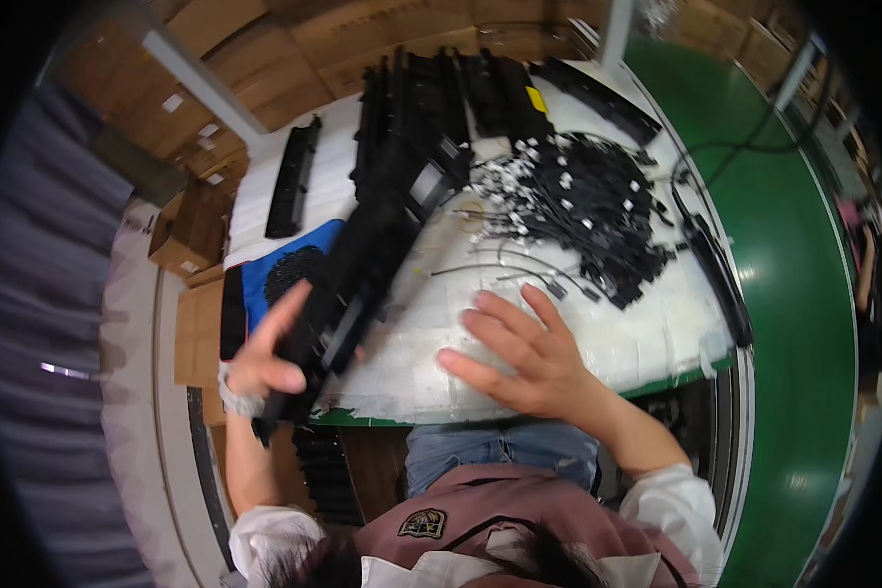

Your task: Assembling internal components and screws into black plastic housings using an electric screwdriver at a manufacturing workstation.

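My left hand (265, 355) is closed round the near end of a long black plastic housing (363, 250). The housing is tilted across the left half of the table, its far end pointing away to the right and smeared by motion. My right hand (524, 358) is open over the white tabletop, fingers spread, with nothing in it. A few loose black cables (514, 270) lie just beyond its fingertips. Behind them spreads a large heap of black cables (608, 216) with white connectors. Partly hidden by the housing, a pile of small black pieces (294, 269) rests on a blue mat (257, 282).
More long black housings (416, 93) stand in a row at the back. One housing (294, 176) lies apart at left, another (598, 98) at back right. A black corded stick-shaped tool (720, 279) lies along the right edge. Cardboard boxes (363, 44) are stacked behind the table.
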`<control>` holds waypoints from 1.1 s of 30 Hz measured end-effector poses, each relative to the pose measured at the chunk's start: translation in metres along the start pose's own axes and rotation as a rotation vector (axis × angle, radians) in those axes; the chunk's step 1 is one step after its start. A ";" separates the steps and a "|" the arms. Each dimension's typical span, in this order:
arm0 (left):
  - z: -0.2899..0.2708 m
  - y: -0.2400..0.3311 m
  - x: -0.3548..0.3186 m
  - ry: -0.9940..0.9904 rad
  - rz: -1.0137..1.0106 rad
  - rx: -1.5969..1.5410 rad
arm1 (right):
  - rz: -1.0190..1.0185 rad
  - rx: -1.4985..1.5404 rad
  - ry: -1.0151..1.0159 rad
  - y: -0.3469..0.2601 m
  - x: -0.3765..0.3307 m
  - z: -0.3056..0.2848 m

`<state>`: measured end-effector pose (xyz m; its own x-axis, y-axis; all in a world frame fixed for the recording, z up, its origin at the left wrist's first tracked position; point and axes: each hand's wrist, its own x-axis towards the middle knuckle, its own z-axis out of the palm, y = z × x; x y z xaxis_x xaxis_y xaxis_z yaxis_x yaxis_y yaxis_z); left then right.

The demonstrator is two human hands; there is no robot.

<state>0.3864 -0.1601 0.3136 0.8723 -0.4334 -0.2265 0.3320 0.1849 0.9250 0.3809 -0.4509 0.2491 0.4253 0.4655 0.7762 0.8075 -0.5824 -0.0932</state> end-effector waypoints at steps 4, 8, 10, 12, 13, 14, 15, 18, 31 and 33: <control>0.027 -0.027 -0.001 -0.172 -0.278 -0.077 | -0.121 -0.026 0.042 -0.010 0.006 0.000; 0.007 -0.043 0.034 -0.395 -0.282 0.244 | -0.082 -0.071 -0.023 0.006 -0.006 0.003; 0.010 -0.039 0.041 -0.384 -0.311 0.065 | -0.063 -0.071 -0.045 0.011 0.001 0.005; 0.010 -0.035 0.046 -0.412 -0.266 0.149 | -0.068 -0.087 0.005 0.012 0.005 0.008; 0.007 -0.033 0.047 -0.416 -0.230 0.223 | -0.074 -0.106 0.007 0.013 0.009 0.012; 0.005 -0.031 0.048 -0.418 -0.194 0.297 | -0.081 -0.124 0.010 0.015 0.011 0.014; 0.001 -0.033 0.048 -0.433 -0.156 0.335 | -0.129 -0.129 0.050 0.017 0.014 0.014; -0.005 -0.030 0.052 -0.179 0.107 0.475 | -0.145 -0.139 0.123 0.011 0.016 -0.003; 0.054 -0.062 0.044 -0.096 0.623 1.432 | 0.286 -0.082 -0.227 0.021 -0.049 -0.052; 0.046 -0.070 0.052 -0.187 0.629 1.429 | 0.301 -0.069 -0.237 0.018 -0.051 -0.044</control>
<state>0.3923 -0.2363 0.2514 0.6439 -0.7296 0.2303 -0.7481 -0.5373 0.3896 0.3553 -0.5143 0.2353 0.7282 0.4031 0.5542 0.6062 -0.7562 -0.2464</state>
